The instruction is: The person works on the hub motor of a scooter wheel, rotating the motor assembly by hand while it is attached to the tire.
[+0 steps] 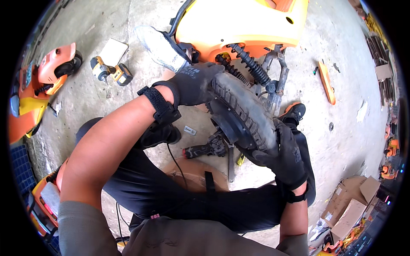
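Note:
My left hand (198,83), in a dark glove, grips the upper end of a knobby black tyre on a dark hub (245,113). My right hand (282,155), also gloved, has its fingers wrapped round the tyre's lower end. Just behind the wheel, coil shock absorbers (250,62) and a metal fork (279,72) hang from the yellow-orange body (239,21) of a vehicle. Beneath the wheel lie a black-and-red power tool (196,151) and a long metal tool (230,166) on the floor.
A yellow drill (121,74) lies beside white paper (113,51). Orange vehicles (53,70) stand left; an orange part (325,81) and cardboard boxes (350,200) lie right. A white mesh item (158,49) hangs by the vehicle. My legs (141,179) bend around a brown round pad (175,168).

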Available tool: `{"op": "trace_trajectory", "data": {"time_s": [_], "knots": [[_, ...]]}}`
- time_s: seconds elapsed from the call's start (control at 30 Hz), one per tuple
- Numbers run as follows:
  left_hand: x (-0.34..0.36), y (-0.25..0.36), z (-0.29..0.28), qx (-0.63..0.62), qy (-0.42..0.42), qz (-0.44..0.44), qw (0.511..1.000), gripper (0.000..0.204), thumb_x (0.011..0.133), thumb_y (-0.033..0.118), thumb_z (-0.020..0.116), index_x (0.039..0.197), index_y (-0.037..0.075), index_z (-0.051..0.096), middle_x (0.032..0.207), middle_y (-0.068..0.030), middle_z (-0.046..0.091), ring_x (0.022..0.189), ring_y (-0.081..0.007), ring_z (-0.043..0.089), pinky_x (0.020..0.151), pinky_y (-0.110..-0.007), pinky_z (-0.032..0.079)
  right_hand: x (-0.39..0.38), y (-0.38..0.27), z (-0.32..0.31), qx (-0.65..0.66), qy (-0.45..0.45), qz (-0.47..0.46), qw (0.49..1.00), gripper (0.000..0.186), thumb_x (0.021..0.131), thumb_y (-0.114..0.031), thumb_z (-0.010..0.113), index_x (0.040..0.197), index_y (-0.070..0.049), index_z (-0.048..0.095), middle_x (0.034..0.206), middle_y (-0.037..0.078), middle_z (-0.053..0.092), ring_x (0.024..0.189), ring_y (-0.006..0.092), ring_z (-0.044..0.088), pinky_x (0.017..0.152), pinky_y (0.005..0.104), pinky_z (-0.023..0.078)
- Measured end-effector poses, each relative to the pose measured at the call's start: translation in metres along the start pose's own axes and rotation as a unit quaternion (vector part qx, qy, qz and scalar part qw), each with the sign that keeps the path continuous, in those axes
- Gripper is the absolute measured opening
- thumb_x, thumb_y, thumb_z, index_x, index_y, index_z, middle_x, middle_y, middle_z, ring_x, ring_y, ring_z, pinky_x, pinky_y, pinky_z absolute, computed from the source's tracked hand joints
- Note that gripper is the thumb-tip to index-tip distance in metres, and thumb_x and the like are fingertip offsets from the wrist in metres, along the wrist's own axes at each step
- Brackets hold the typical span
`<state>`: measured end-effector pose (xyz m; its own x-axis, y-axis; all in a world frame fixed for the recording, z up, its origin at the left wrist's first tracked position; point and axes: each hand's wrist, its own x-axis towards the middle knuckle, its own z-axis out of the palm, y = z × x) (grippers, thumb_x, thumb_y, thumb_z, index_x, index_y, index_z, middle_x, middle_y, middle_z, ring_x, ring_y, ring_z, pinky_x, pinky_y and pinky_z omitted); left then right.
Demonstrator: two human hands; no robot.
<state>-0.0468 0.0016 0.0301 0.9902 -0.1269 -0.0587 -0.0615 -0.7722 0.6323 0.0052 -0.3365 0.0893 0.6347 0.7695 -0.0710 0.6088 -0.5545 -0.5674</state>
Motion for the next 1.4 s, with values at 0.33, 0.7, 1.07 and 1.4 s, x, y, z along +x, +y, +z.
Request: {"op": "trace_trajectory", "data": {"time_s": [0.33, 0.7, 1.07, 1.4], "knots": [[-0.028, 0.095, 0.028, 0.289, 0.025, -0.002, 0.957, 0.071, 0.085, 0.019, 0.064, 0.142, -0.015, 0.040, 0.139, -0.0354, 0.052, 0.117, -0.0432, 0.061, 0.096, -0.046, 0.049, 0.016, -0.007, 0.008, -0.012, 0.015, 0.016, 1.000, 0.082, 0.072, -0.032, 0.090, 0.130, 0.007, 0.048, 0.112, 0.024, 0.060, 0.101, 0.0408, 0.062, 0.087, 0.0467, 0.051], [-0.054, 0.146, 0.046, 0.303, 0.050, -0.016, 0.951, 0.058, 0.092, 0.017, 0.053, 0.145, -0.007, 0.046, 0.105, -0.0148, 0.064, 0.093, -0.0270, 0.063, 0.082, -0.043, 0.051, 0.028, -0.030, 0.008, 0.092, -0.038, 0.130, 0.987, 0.088, 0.067, -0.027, 0.095, 0.136, 0.004, 0.049, 0.121, 0.024, 0.064, 0.109, 0.0365, 0.065, 0.094, 0.0446, 0.052], [-0.039, 0.129, 0.047, 0.299, 0.027, -0.028, 0.954, 0.057, 0.094, 0.019, 0.053, 0.145, -0.006, 0.047, 0.100, -0.0158, 0.067, 0.089, -0.0302, 0.065, 0.082, -0.046, 0.052, 0.037, -0.047, 0.005, 0.049, -0.043, 0.121, 0.991, 0.081, 0.068, -0.026, 0.094, 0.132, 0.002, 0.053, 0.122, 0.023, 0.065, 0.110, 0.0355, 0.065, 0.095, 0.0434, 0.052], [-0.027, 0.118, 0.020, 0.269, -0.001, -0.060, 0.961, 0.058, 0.089, 0.010, 0.056, 0.143, -0.009, 0.047, 0.087, -0.0142, 0.066, 0.073, -0.0254, 0.067, 0.057, -0.039, 0.050, 0.030, -0.028, 0.006, 0.038, -0.024, 0.074, 0.996, 0.078, 0.065, -0.023, 0.092, 0.129, 0.004, 0.054, 0.116, 0.023, 0.067, 0.105, 0.0382, 0.066, 0.091, 0.0454, 0.052]]}}
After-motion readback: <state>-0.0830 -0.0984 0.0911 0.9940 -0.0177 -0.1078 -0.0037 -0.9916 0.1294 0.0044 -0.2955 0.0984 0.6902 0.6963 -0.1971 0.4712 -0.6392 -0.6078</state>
